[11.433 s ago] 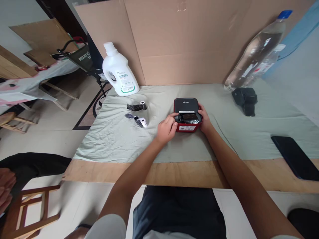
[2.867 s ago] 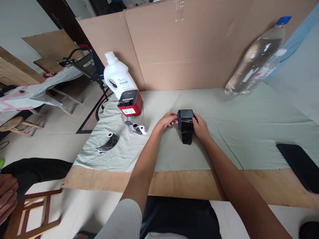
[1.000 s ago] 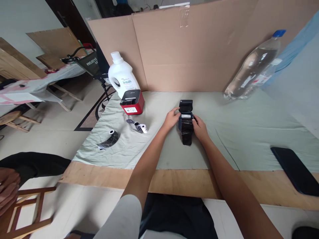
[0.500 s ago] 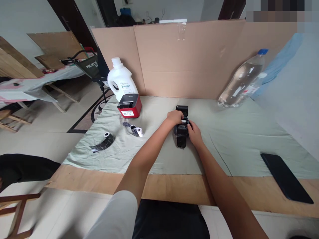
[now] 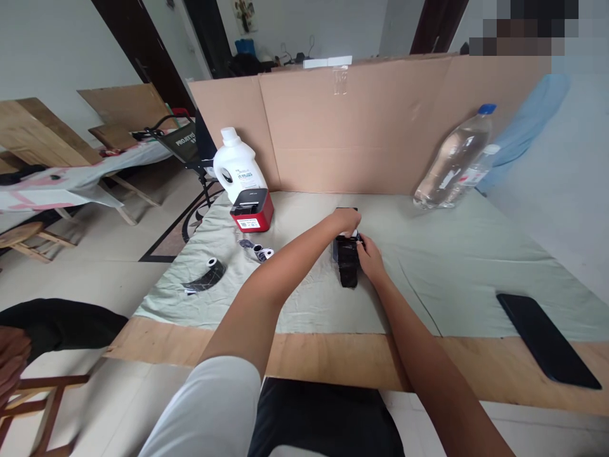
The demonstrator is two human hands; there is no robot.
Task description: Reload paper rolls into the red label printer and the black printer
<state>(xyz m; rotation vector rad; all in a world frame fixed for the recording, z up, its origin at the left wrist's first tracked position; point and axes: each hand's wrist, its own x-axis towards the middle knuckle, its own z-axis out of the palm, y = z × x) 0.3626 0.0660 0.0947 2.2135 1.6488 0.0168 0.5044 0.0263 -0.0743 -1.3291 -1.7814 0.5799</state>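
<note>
A small black boxy device [image 5: 346, 251], possibly a portable printer, lies on the green cloth in front of me. A dark strip [image 5: 349, 277] hangs from its near end. My left hand [image 5: 346, 221] reaches over the device's far part, fingers curled down into it by a small white piece; what they pinch is hidden. On the device's right side, my right hand [image 5: 371, 255] is closed against its edge. Off to the left lie a paper roll with a black tail [image 5: 207, 277] and smaller rolls [image 5: 261, 252], partly behind my left forearm.
A red and black printer [image 5: 253, 211] stands before a white jug [image 5: 240, 162] at the back left. Cardboard [image 5: 342, 139] walls the far edge. Clear plastic bottles [image 5: 457, 155] lean at the back right. A black phone-like slab [image 5: 547, 339] lies at the front right.
My left hand has shifted slightly right and now covers more of the device's far part. My right hand stays on its side. The camera view has tilted a little.
</note>
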